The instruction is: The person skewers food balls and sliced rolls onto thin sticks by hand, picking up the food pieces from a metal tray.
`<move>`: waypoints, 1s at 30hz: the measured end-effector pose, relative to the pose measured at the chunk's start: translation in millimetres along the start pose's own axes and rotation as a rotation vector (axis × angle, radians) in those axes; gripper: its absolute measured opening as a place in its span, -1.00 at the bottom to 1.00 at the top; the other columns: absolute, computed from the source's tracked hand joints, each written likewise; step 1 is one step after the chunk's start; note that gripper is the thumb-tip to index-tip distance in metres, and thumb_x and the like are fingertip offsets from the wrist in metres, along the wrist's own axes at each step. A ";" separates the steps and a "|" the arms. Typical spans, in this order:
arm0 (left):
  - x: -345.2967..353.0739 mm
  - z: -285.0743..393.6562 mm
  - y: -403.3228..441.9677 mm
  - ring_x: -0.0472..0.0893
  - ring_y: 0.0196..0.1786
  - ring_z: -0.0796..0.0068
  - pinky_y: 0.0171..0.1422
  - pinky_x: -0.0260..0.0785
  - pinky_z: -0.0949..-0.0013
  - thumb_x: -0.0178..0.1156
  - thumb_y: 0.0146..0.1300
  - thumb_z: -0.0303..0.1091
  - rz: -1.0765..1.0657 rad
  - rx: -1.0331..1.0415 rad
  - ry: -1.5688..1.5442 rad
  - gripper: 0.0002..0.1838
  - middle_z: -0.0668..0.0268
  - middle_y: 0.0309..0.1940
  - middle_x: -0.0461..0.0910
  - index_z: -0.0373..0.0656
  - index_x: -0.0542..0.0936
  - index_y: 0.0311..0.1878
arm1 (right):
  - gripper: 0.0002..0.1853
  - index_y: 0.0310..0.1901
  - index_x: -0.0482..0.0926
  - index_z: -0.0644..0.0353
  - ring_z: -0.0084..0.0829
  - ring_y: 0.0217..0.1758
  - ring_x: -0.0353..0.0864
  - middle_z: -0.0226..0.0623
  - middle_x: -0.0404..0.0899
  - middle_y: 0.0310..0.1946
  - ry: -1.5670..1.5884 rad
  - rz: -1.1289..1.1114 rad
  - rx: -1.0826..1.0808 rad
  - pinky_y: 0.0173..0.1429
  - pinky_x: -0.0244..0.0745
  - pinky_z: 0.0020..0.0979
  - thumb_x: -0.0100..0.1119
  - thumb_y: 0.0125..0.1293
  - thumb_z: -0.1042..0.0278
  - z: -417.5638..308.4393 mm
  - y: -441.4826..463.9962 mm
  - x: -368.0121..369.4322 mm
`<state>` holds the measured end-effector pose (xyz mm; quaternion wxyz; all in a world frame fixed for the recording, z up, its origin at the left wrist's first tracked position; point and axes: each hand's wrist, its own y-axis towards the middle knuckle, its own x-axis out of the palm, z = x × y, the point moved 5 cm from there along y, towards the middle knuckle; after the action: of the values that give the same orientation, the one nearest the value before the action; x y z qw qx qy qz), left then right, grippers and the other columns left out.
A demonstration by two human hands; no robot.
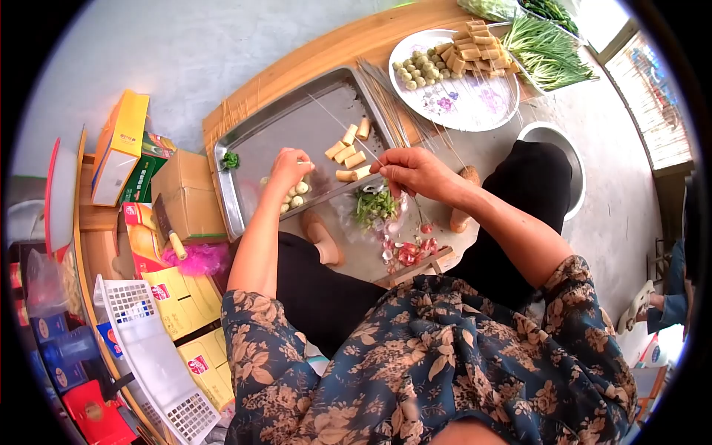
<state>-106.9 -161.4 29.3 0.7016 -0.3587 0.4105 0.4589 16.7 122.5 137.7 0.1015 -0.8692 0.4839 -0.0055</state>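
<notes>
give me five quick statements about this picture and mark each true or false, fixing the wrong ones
1. The right hand holds a thin stick. True.
2. The left hand grips the white plate. False: it is at the metal tray, near the pale green balls.
3. Tan rolls lie in the tray and on the plate. True.
4. The spring onions lie inside the metal tray. False: they are outside it, right of the plate.
5. A green sprig lies near one corner of the tray. True.
</notes>
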 end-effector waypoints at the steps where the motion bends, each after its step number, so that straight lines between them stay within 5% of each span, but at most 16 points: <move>1: -12.3 14.0 -2.9 0.53 0.00 0.25 0.05 0.39 0.31 0.37 -0.04 -0.27 0.002 0.001 0.003 -0.82 0.16 -0.16 0.57 -0.09 0.66 -0.35 | -0.76 -0.03 0.52 0.26 -0.76 -0.60 0.35 -0.53 0.46 -0.63 0.011 0.008 0.015 -0.53 0.22 -0.65 -0.09 0.45 0.34 3.6 0.8 -0.6; 3: -26.9 25.6 -11.9 0.58 -0.12 0.40 -0.06 0.41 0.41 0.33 0.07 -0.23 -0.059 -0.327 -0.654 -0.81 0.25 -0.16 0.61 -0.14 0.66 -0.32 | -0.76 -0.03 0.52 0.26 -0.75 -0.60 0.35 -0.52 0.46 -0.63 0.020 0.016 0.023 -0.54 0.22 -0.65 -0.09 0.45 0.34 7.9 -1.2 -2.3; 5: -39.8 34.4 -18.9 0.59 -0.20 0.51 -0.13 0.41 0.49 0.23 0.22 -0.24 -0.035 -0.311 -0.795 -0.77 0.29 -0.14 0.62 -0.18 0.62 -0.16 | -0.77 -0.04 0.53 0.22 -0.70 -0.60 0.36 -0.50 0.46 -0.67 0.055 0.056 0.014 -0.50 0.24 -0.57 -0.07 0.42 0.33 7.8 -3.9 -3.7; 7: -46.9 44.5 -26.0 0.59 -0.16 0.47 -0.13 0.43 0.46 0.13 0.32 -0.28 0.026 -0.248 -1.492 -0.72 0.23 -0.13 0.61 -0.18 0.52 0.04 | -0.76 -0.01 0.51 0.20 -0.70 -0.61 0.35 -0.51 0.45 -0.68 0.102 0.034 0.021 -0.51 0.24 -0.58 -0.07 0.42 0.34 3.7 -8.4 1.6; 8: -50.5 48.2 -28.1 0.58 -0.12 0.44 -0.07 0.45 0.45 0.05 0.38 -0.31 0.063 -0.215 -1.605 -0.69 0.16 -0.07 0.58 -0.20 0.45 0.12 | -0.76 0.03 0.50 0.18 -0.70 -0.62 0.34 -0.51 0.44 -0.68 0.150 0.019 0.036 -0.52 0.23 -0.59 -0.07 0.42 0.34 2.8 -11.0 5.3; 14: -30.5 48.0 -27.6 0.56 -0.02 0.37 0.09 0.47 0.35 0.08 0.37 -0.30 0.177 -0.255 -1.936 -0.69 0.14 -0.09 0.54 -0.24 0.45 0.09 | -0.74 0.07 0.47 0.17 -0.71 -0.65 0.28 -0.50 0.40 -0.70 0.155 -0.069 0.058 -0.55 0.17 -0.61 -0.11 0.44 0.36 -0.9 -17.6 31.1; 30: -30.9 75.5 -22.4 0.52 0.11 0.13 0.24 0.44 0.22 0.04 0.36 -0.44 0.271 -0.175 -1.997 -0.80 0.04 -0.08 0.52 -0.35 0.48 -0.04 | -0.74 0.01 0.50 0.26 -0.67 -0.66 0.33 -0.47 0.37 -0.72 0.209 -0.083 0.068 -0.52 0.26 -0.55 -0.11 0.40 0.39 4.0 -15.7 44.8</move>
<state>-74.7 -113.0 90.7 0.6374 0.1889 -0.3623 0.6533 54.1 93.5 132.7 0.0795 -0.8792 0.4551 -0.1166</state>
